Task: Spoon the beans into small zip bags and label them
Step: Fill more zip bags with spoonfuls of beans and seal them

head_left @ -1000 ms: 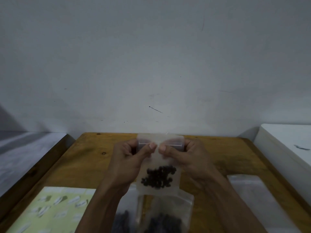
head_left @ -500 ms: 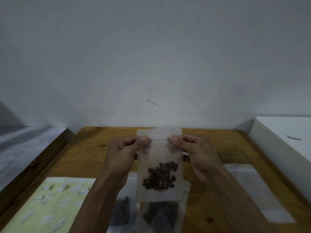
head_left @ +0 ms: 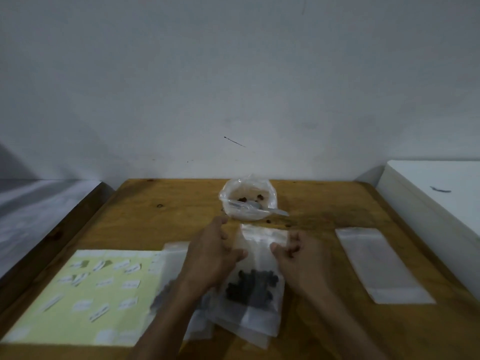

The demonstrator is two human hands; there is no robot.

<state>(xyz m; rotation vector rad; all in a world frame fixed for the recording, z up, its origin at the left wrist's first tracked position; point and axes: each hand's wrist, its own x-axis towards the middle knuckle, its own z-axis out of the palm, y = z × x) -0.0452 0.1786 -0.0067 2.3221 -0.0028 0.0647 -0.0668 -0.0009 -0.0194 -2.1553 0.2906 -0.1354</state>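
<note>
Filled zip bag [head_left: 255,276] flat on table [head_left: 161,219] between hands; left hand [head_left: 211,255] fingers loose; right hand [head_left: 298,255] fingers curled, empty.

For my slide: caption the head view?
Both hands over filled zip bag on wooden table.
</note>
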